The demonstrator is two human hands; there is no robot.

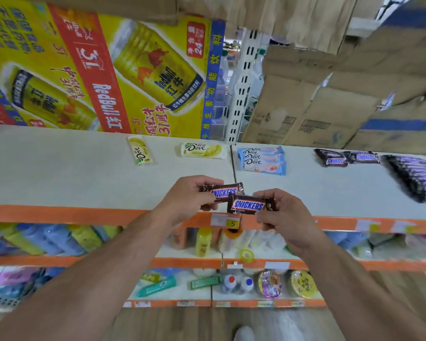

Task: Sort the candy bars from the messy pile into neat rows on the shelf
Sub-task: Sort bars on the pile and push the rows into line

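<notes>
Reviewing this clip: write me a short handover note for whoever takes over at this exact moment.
Left hand grips one Snickers bar; right hand grips a second Snickers bar overlapping it, above the front edge of the shelf.
On the shelf: two yellow Dove bars lying apart, a blue Dove stack, two loose Snickers, a Snickers row far right.
Done: stack and row formed. Left: place both held bars, straighten the loose ones.

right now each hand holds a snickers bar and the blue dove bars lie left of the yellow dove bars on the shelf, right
Not quite. The head view shows the blue Dove bars lying right of the yellow Dove bars on the shelf, not left. The rest holds: the left hand grips the rear Snickers, the right hand the front Snickers.
</notes>
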